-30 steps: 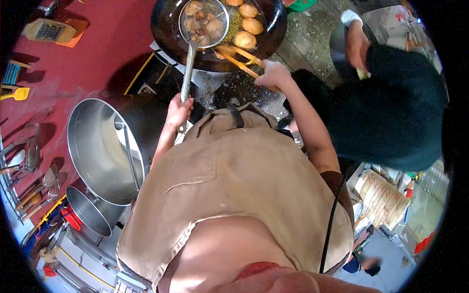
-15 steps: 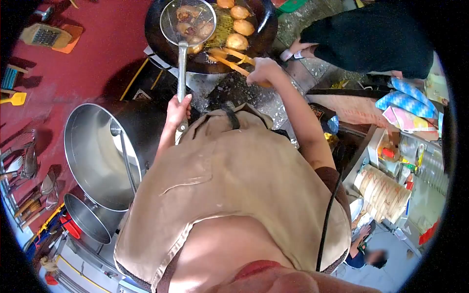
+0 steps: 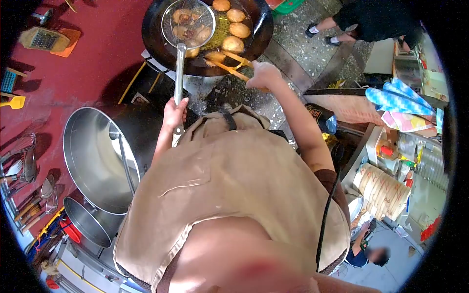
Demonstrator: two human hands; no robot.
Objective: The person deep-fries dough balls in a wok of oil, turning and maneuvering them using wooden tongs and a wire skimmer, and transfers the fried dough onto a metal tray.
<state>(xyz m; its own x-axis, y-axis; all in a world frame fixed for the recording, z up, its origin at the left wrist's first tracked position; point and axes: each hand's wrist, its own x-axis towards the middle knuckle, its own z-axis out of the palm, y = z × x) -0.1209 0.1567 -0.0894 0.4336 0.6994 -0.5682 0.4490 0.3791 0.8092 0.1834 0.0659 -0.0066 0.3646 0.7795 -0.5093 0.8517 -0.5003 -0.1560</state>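
My left hand [image 3: 175, 115] is wrapped round the long metal handle of a mesh skimmer [image 3: 180, 73]. The skimmer's round basket is over the left part of a dark wok [image 3: 264, 29], with several brown pieces seen in or through its mesh. In my right hand [image 3: 265, 76] is a pair of yellow-brown tongs [image 3: 239, 59]. Their tips reach the near side of the wok beside a golden fried piece [image 3: 215, 58]; whether they grip it I cannot tell. Several round golden fried pieces [image 3: 233, 45] lie in bubbling oil along the right side.
A large metal pot [image 3: 93, 156] with a ladle [image 3: 126, 161] in it stands at left, and a smaller pot [image 3: 85, 222] below it. Utensils hang on the red wall [image 3: 97, 49]. A person in dark clothes [image 3: 386, 19] is at upper right, another person [image 3: 361, 254] at lower right.
The person at upper right has moved away, up and to the right, showing their legs. The tongs have shifted slightly at the wok's near side. My left hand keeps the skimmer almost still.
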